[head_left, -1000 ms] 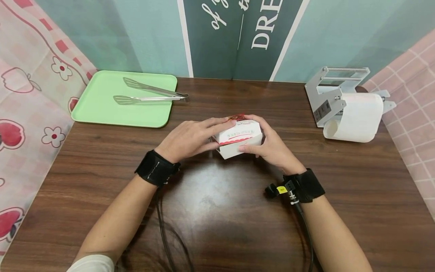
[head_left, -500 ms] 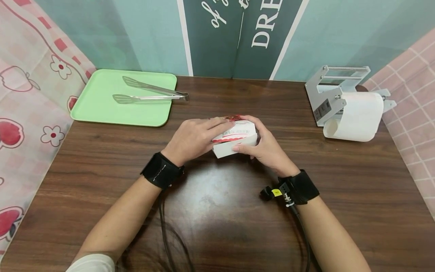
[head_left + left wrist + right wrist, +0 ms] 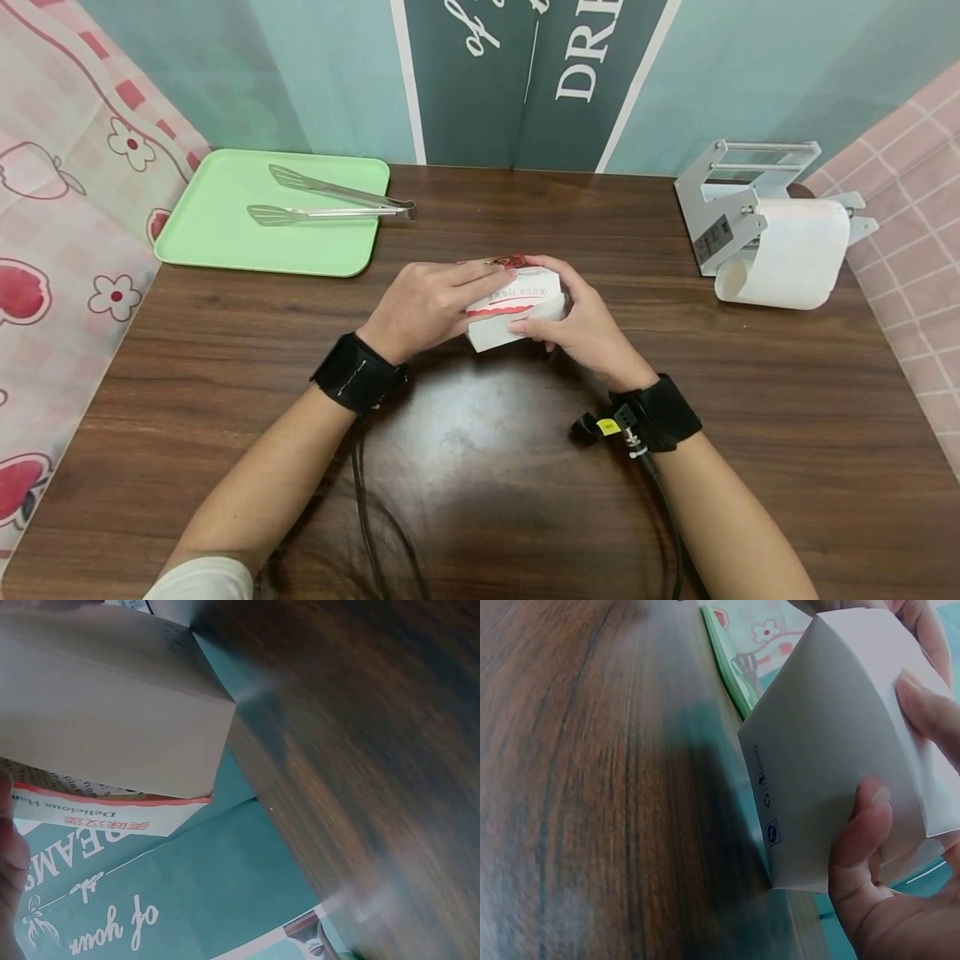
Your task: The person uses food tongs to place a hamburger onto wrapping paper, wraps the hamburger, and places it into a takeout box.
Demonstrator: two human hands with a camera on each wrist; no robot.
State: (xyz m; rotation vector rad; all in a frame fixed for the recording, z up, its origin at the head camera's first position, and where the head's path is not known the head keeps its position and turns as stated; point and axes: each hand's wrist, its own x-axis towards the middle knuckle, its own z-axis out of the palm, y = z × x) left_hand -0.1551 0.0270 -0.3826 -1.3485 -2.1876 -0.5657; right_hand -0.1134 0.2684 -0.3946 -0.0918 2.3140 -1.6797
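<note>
Both hands hold a white and red paper burger box point(image 3: 525, 292) over the middle of the table. My left hand point(image 3: 427, 304) lies across the lid's left side, its thumb hidden from above. The right hand point(image 3: 592, 325) grips the other end, thumb on the front wall and fingers round the back. In the left wrist view, printed paper point(image 3: 75, 782) shows in a slit between the red-edged lid point(image 3: 112, 814) and the base point(image 3: 112, 705). From the right wrist, the box's plain underside point(image 3: 810, 750) with small printed marks faces the camera, raised off the table.
A green tray point(image 3: 225, 242) stands at the back left with metal tongs point(image 3: 337, 213) on it, their handle end past its rim. At the back right is a grey roll holder point(image 3: 720, 225) with a white roll point(image 3: 798, 258). Black cables point(image 3: 363, 492) trail from both wrists.
Both hands have moved the box slightly left. The left hand has slid further over the lid, its thumb now out of the head view. Over the last half second there is little movement.
</note>
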